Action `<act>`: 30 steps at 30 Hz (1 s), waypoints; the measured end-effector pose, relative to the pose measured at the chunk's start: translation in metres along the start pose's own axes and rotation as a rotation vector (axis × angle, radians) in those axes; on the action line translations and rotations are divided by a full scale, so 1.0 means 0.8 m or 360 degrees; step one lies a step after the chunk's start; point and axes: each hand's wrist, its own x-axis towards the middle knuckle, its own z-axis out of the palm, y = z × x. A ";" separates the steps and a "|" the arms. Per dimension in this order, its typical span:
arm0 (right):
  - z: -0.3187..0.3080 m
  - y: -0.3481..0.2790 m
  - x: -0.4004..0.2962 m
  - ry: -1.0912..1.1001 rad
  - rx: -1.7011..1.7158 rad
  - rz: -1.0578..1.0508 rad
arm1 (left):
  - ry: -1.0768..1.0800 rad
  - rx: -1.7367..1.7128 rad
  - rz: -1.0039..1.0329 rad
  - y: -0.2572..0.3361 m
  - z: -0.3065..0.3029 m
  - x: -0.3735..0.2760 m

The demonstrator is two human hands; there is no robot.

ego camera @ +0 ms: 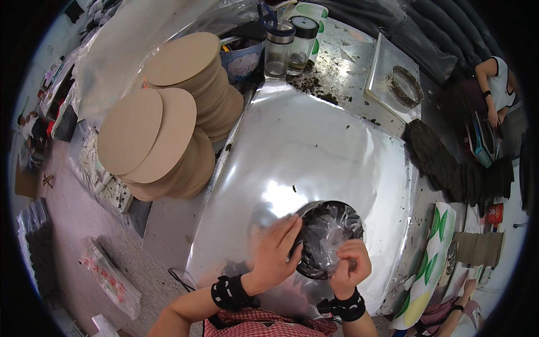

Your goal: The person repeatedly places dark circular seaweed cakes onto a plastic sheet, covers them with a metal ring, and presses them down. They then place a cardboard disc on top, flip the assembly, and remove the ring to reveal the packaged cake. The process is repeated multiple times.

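A round metal ring (313, 205) lies on a shiny metal sheet (269, 168) in front of me. Dark material (309, 265) fills it, with crumpled transparent plastic film (326, 231) over the top. My left hand (276, 248) rests against the ring's left side, fingers along the rim and thumb at the near edge. At the ring's near right, my right hand (350, 267) is curled, with the film pinched between thumb and fingers. Both wrists wear black straps. Part of the ring's rim is hidden behind my hands and the film.
Stacked brown cardboard discs (147, 135) stand left. Behind are two glass jars (278, 52) and a blue tub (242, 61). Right lie another metal ring (404, 86) on a board, dark thin pieces (433, 160) and a green-patterned roll (427, 261). Co-workers (499, 84) sit nearby.
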 end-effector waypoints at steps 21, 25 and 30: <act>-0.027 0.005 -0.032 0.0077 -0.0144 -0.0019 | -0.0238 0.0838 0.0068 -0.088 -0.016 0.101; -0.028 0.001 -0.030 -0.0011 -0.0154 0.0003 | -0.0251 0.0810 0.0097 -0.090 -0.017 0.102; -0.030 0.000 -0.028 -0.0028 -0.0161 0.0003 | -0.0259 0.0834 0.0165 -0.092 -0.018 0.099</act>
